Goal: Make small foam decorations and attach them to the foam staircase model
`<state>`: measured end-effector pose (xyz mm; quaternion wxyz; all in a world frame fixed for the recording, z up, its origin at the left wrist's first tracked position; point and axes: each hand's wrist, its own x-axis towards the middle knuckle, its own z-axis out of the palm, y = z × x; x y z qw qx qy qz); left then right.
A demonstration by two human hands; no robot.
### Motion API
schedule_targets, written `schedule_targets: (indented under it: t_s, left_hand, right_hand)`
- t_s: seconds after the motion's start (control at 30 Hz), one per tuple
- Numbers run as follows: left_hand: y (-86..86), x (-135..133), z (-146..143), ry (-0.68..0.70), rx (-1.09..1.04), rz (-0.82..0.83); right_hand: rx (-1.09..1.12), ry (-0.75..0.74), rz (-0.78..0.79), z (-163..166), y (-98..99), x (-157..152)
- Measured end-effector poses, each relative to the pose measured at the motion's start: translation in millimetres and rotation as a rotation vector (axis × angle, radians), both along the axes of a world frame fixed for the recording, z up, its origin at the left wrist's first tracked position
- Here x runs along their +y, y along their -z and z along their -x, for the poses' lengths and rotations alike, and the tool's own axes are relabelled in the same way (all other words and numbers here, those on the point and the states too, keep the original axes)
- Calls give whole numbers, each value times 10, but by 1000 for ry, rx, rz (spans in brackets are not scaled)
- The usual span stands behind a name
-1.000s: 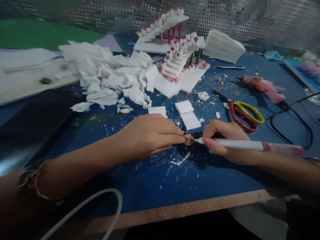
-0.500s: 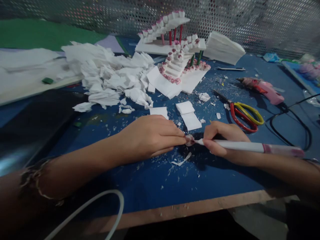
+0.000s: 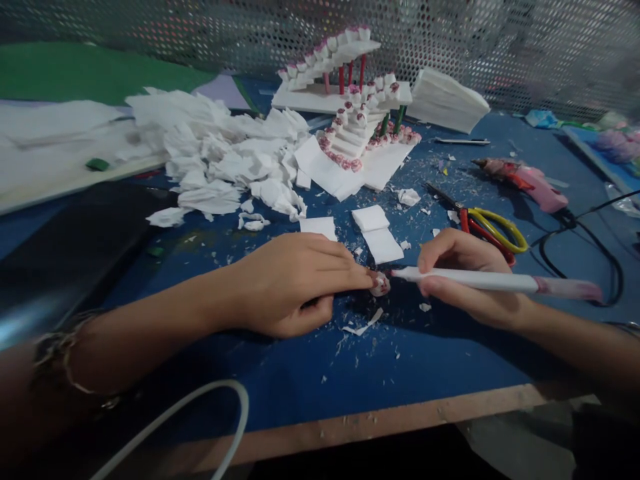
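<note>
My left hand (image 3: 300, 283) rests on the blue table with its fingertips holding a small crumpled paper ball (image 3: 381, 285) marked in dark pink. Its thumb is tucked back, away from the ball. A white marker (image 3: 480, 279) with a pinkish rear end is pinched in my right hand (image 3: 463, 277). The marker's tip points at the ball, with a slight gap between them. Just beyond the hands lie a folded white paper strip (image 3: 383, 243) and a paper square (image 3: 319, 228). A thin paper scrap (image 3: 364, 323) is in front of the ball.
Behind stands a white model staircase (image 3: 350, 133) edged with pink-marked paper balls. Crumpled paper (image 3: 225, 153) is heaped at left, near a black flat object (image 3: 75, 247). Scissors (image 3: 493, 227) and a pink glue gun (image 3: 530, 183) with a black cord lie right. A white cable (image 3: 240, 400) loops in front.
The marker tip has drawn back from the paper ball as my right hand moved slightly up and right. My left thumb has pulled back, and the ball looks turned.
</note>
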<state>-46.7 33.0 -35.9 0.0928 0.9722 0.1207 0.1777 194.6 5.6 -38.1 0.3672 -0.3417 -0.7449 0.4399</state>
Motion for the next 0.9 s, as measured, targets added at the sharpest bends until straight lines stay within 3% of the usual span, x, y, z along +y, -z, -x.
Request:
schedule_targets:
  t_s: [0.2,0.53,0.9]
  left_hand:
    - [-12,-2,-4,2,-41,34]
    - [-20,2,-14,22,-25,28]
    - [-11,-1,-16,25,-14,12]
  right_hand:
    - [34,-5,133,-28,28,-12]
    - [-159,-24,-3,-17,65,1]
    - [-131,-21,-2,-23,69,-6]
